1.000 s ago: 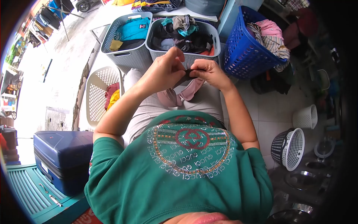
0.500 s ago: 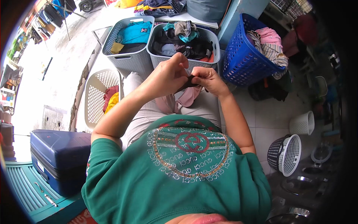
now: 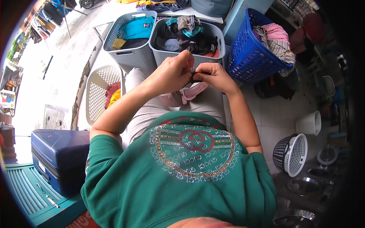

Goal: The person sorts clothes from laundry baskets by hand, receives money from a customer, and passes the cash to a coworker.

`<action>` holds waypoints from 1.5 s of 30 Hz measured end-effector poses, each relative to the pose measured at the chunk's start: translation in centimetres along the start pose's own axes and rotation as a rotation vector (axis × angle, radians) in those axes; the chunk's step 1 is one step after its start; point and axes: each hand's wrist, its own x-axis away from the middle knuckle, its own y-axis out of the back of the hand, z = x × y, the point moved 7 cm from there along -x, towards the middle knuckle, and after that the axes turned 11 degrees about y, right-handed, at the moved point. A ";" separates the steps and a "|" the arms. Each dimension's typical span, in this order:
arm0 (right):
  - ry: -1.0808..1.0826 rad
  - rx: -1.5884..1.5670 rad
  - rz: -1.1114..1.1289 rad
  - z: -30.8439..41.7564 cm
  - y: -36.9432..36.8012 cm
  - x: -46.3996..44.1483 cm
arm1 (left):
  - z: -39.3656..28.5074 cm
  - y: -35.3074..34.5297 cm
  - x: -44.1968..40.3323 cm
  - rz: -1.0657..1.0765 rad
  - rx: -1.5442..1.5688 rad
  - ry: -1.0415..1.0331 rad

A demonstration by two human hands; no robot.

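My left hand (image 3: 172,74) and my right hand (image 3: 217,77) are close together above my lap, fingers pinched. Between the fingertips is a small dark piece of cloth (image 3: 196,78), mostly covered by the hands, so its exact kind does not show. My right thumb and forefinger grip its right side, while the left fingers are closed at its left. Just below, pink cloth (image 3: 194,92) lies over my lap between the thighs; whether it joins the dark piece is hidden.
Ahead stand two grey baskets of clothes (image 3: 133,57) (image 3: 220,47). A blue basket (image 3: 247,53) with laundry leans at right. A cream basket (image 3: 93,95) and a navy suitcase (image 3: 61,152) are at left. Smaller baskets (image 3: 298,155) sit at lower right.
Both hands stay pinched at the dark cloth. My right hand has turned slightly and its fingers now lie more over the cloth, so less of it shows. The view has tilted a little.
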 end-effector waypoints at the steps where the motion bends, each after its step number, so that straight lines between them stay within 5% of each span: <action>1: -0.004 -0.002 -0.002 0.1 -0.1 0.0 | -0.2 0.0 0.0 -0.025 0.000 -0.038; 16: -0.038 0.263 -0.063 -1.1 -0.1 0.0 | 2.0 -0.7 0.1 -0.051 -0.066 -0.068; 18: -0.084 -0.225 -0.119 -1.4 -0.3 0.2 | 2.9 -0.6 -0.1 0.020 0.082 0.031; 20: -0.116 -0.353 -0.105 -2.3 0.3 0.4 | 3.1 -0.7 0.0 0.168 0.229 0.136; 28: -0.226 -1.061 -0.026 -2.6 -3.1 1.0 | 4.0 -1.2 -0.4 0.176 0.475 0.281; 35: -0.220 -1.053 -0.063 -3.1 -3.5 1.0 | 5.2 -1.7 -0.4 0.119 0.587 0.379; 37: -0.214 -0.840 -0.209 -3.3 -2.5 1.0 | 5.3 -1.8 -0.3 0.103 0.652 0.386; 45: -0.102 -0.363 -0.162 -1.4 -1.2 0.0 | 7.7 -2.4 -0.5 0.022 0.815 0.411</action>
